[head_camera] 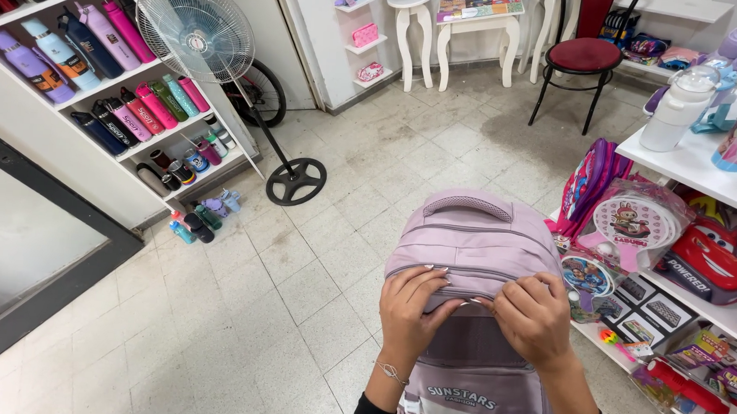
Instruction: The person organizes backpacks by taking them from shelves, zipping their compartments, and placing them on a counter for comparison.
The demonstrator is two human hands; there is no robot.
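We hold the lilac backpack (475,263) upright above the tiled floor (297,296), beside the toy shelf (707,166). Our left hand (409,310) and right hand (535,316) pinch its zipper seam (466,275), fingers pressed together.

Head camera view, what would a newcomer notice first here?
A lilac backpack fills the lower middle, with the left hand and right hand gripping its front zipper line. A white pedestal fan leans at upper left beside shelves of colourful bottles.
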